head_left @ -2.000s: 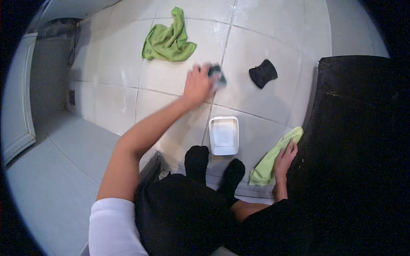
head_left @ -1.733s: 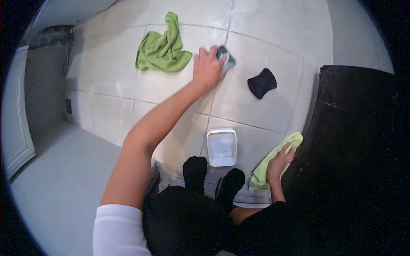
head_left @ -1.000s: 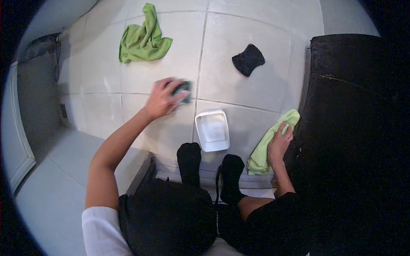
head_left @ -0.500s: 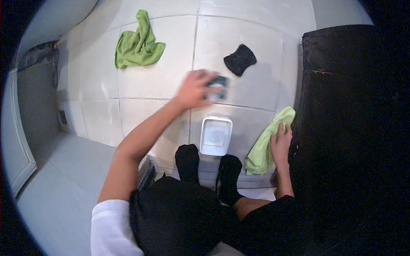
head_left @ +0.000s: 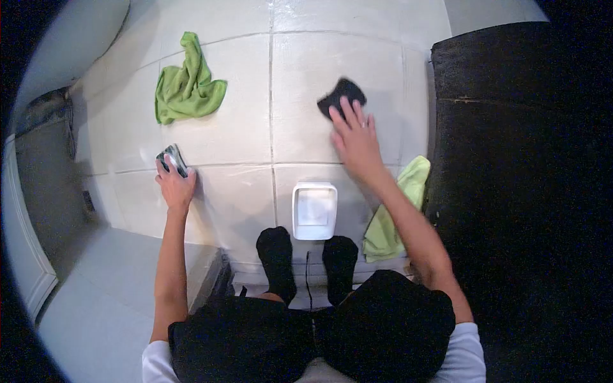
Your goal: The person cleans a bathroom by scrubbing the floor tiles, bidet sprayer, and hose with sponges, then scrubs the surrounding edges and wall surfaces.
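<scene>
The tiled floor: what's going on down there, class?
The left hand grips a dark green-and-white scrubbing sponge on the pale tiles. The right hand reaches onto a black, waisted pad. A white rectangular plastic tub stands before the feet, between a crumpled green cloth and a lighter lime-green cloth.

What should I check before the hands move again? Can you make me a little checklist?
1. Left hand is holding the dark sponge: ok.
2. Right hand has closed around the black pad: not ok, its fingers are stretched out over the near edge.
3. White tub stands upright, open side up: ok.
4. Darker green cloth lies flat: not ok, it's bunched up.
5. Right arm is off the pale green cloth: cannot tell, the arm crosses in front of it.
6. Right foot isn't touching the tub: cannot tell, they look very close.
</scene>
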The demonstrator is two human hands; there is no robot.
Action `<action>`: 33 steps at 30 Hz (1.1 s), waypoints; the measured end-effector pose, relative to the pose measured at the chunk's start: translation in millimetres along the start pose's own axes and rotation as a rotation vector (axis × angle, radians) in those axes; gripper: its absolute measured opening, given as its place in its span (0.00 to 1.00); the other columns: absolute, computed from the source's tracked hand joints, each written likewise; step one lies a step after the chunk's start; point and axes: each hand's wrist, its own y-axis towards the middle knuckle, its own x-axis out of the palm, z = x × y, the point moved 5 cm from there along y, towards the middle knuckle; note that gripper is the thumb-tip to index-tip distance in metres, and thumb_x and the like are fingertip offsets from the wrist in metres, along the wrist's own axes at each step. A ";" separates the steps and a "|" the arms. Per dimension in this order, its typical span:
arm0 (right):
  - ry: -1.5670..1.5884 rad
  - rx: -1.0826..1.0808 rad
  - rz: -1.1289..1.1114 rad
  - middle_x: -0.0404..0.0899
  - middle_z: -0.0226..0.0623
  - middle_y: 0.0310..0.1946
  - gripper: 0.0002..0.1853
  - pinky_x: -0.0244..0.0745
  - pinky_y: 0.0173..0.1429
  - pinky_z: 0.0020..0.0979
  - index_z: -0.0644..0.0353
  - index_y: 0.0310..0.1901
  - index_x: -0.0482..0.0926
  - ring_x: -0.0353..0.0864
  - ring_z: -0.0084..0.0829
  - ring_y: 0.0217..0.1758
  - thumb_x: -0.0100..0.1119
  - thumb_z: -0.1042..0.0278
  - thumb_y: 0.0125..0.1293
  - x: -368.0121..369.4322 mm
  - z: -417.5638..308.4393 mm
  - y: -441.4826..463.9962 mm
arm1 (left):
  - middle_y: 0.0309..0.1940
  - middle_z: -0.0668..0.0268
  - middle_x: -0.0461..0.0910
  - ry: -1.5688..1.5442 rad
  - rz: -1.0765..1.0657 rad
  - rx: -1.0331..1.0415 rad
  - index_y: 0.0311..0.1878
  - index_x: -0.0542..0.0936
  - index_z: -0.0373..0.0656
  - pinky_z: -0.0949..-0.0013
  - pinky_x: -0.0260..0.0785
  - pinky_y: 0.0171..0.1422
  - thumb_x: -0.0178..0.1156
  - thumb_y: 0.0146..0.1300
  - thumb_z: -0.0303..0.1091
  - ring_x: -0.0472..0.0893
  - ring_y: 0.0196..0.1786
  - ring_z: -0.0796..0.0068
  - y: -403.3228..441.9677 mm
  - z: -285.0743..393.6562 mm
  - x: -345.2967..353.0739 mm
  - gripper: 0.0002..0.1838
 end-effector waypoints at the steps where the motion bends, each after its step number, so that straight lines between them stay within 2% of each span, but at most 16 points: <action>1: 0.022 0.010 -0.026 0.52 0.40 0.71 0.31 0.48 0.70 0.58 0.49 0.67 0.61 0.49 0.47 0.73 0.55 0.59 0.62 4.8 3.1 -19.9 | 0.65 0.46 0.60 -0.030 -0.113 -0.025 0.66 0.61 0.37 0.52 0.65 0.60 0.61 0.50 0.39 0.68 0.56 0.43 2.3 11.3 -12.1 0.39; 2: 0.048 0.022 -0.050 0.52 0.39 0.71 0.31 0.48 0.70 0.59 0.48 0.67 0.61 0.50 0.46 0.73 0.55 0.58 0.62 7.4 6.5 -47.6 | 0.66 0.45 0.59 -0.057 -0.224 -0.046 0.67 0.59 0.36 0.52 0.66 0.60 0.60 0.49 0.39 0.67 0.57 0.42 4.9 18.1 -14.5 0.41; 5: -0.133 0.154 -0.196 0.53 0.40 0.71 0.30 0.47 0.70 0.57 0.49 0.66 0.62 0.52 0.45 0.72 0.54 0.58 0.62 6.7 41.1 -108.7 | 0.66 0.43 0.58 -0.281 -0.188 0.077 0.67 0.58 0.36 0.51 0.67 0.60 0.59 0.48 0.38 0.66 0.58 0.40 7.8 21.0 -6.1 0.41; 7: -0.287 0.283 0.022 0.59 0.42 0.67 0.28 0.49 0.69 0.55 0.50 0.65 0.65 0.59 0.44 0.69 0.54 0.58 0.61 -14.4 64.8 -112.2 | 0.66 0.43 0.57 -0.252 -0.142 0.128 0.67 0.58 0.36 0.51 0.67 0.60 0.59 0.48 0.38 0.67 0.57 0.39 8.4 41.4 -3.2 0.41; 10: -0.099 0.262 -0.071 0.65 0.42 0.62 0.26 0.52 0.68 0.51 0.51 0.62 0.68 0.64 0.44 0.64 0.53 0.59 0.61 -4.9 38.5 -57.4 | 0.66 0.42 0.57 -0.128 -0.130 0.151 0.67 0.58 0.36 0.50 0.67 0.60 0.58 0.48 0.37 0.67 0.57 0.37 8.0 76.0 -5.1 0.41; 11: -0.067 -0.064 0.028 0.69 0.40 0.56 0.23 0.57 0.65 0.50 0.50 0.57 0.71 0.67 0.42 0.60 0.54 0.58 0.59 16.2 9.0 -50.4 | 0.67 0.42 0.56 -0.062 -0.133 0.110 0.67 0.58 0.36 0.50 0.67 0.60 0.58 0.48 0.37 0.67 0.57 0.37 12.8 84.4 -6.1 0.41; 13: 0.002 -0.217 -0.089 0.70 0.39 0.55 0.21 0.64 0.59 0.48 0.48 0.54 0.73 0.69 0.43 0.57 0.55 0.56 0.59 21.3 -34.1 -23.3 | 0.68 0.42 0.54 -0.074 -0.167 0.085 0.67 0.57 0.36 0.49 0.66 0.60 0.58 0.49 0.37 0.65 0.59 0.36 20.6 85.5 -6.6 0.41; 15: -0.026 -0.228 0.000 0.69 0.39 0.55 0.20 0.64 0.57 0.48 0.46 0.55 0.73 0.69 0.45 0.55 0.56 0.58 0.59 8.1 1.7 -17.8 | 0.69 0.41 0.49 -0.102 -0.202 0.174 0.68 0.55 0.35 0.50 0.60 0.66 0.58 0.49 0.36 0.58 0.65 0.35 19.4 77.0 -2.6 0.42; 17: -0.057 -0.024 0.136 0.70 0.40 0.54 0.22 0.66 0.55 0.47 0.46 0.56 0.74 0.69 0.47 0.54 0.60 0.60 0.58 -11.6 30.5 -33.1 | 0.70 0.40 0.46 -0.136 -0.194 0.248 0.68 0.54 0.34 0.49 0.54 0.69 0.58 0.50 0.36 0.54 0.68 0.36 18.0 65.5 2.0 0.42; 18: -0.024 0.011 0.061 0.70 0.41 0.53 0.23 0.67 0.54 0.46 0.46 0.55 0.75 0.69 0.48 0.53 0.63 0.62 0.55 -4.7 28.4 -51.5 | 0.70 0.40 0.44 -0.174 -0.174 0.326 0.69 0.52 0.33 0.49 0.48 0.72 0.58 0.50 0.36 0.50 0.70 0.37 17.9 64.7 2.2 0.43; 21: 0.096 -0.110 0.055 0.70 0.43 0.52 0.24 0.68 0.53 0.45 0.46 0.55 0.75 0.69 0.49 0.52 0.64 0.61 0.54 7.5 7.5 -42.7 | 0.71 0.40 0.41 -0.253 -0.161 0.323 0.70 0.49 0.32 0.49 0.38 0.75 0.58 0.49 0.36 0.43 0.73 0.40 21.0 71.0 -2.5 0.46; 24: 0.128 -0.035 0.165 0.71 0.42 0.49 0.20 0.69 0.49 0.44 0.45 0.50 0.79 0.71 0.46 0.49 0.66 0.60 0.53 0.4 2.4 21.5 | 0.70 0.38 0.40 -0.224 -0.160 0.284 0.70 0.48 0.31 0.47 0.38 0.74 0.58 0.47 0.38 0.41 0.73 0.38 24.7 75.8 2.2 0.48; 29: 0.199 -0.085 0.180 0.72 0.45 0.47 0.18 0.70 0.46 0.44 0.48 0.48 0.79 0.72 0.46 0.47 0.65 0.60 0.54 25.1 -10.1 -15.3 | 0.69 0.34 0.39 -0.251 -0.149 0.351 0.69 0.48 0.29 0.46 0.37 0.74 0.57 0.47 0.41 0.41 0.72 0.34 33.6 73.2 3.7 0.48; 31: 0.269 0.177 0.137 0.72 0.47 0.45 0.18 0.70 0.46 0.43 0.49 0.48 0.79 0.72 0.45 0.46 0.65 0.60 0.55 14.3 15.4 9.9 | 0.70 0.35 0.40 -0.294 -0.128 0.358 0.69 0.48 0.29 0.47 0.37 0.74 0.57 0.47 0.41 0.41 0.72 0.35 17.4 74.9 8.2 0.48; 32: 0.509 0.377 0.173 0.73 0.50 0.41 0.15 0.70 0.45 0.42 0.53 0.46 0.80 0.74 0.46 0.43 0.64 0.60 0.58 -9.2 23.1 37.3 | 0.70 0.35 0.40 -0.284 -0.111 0.351 0.69 0.49 0.29 0.47 0.37 0.75 0.56 0.47 0.41 0.41 0.72 0.35 16.9 76.5 7.7 0.47; 33: 0.278 0.034 0.396 0.75 0.49 0.37 0.14 0.71 0.43 0.41 0.54 0.45 0.80 0.75 0.48 0.38 0.65 0.60 0.58 -30.4 24.6 50.3 | 0.70 0.35 0.40 -0.285 -0.125 0.352 0.69 0.49 0.29 0.47 0.37 0.75 0.56 0.47 0.41 0.41 0.72 0.35 11.7 75.5 8.8 0.47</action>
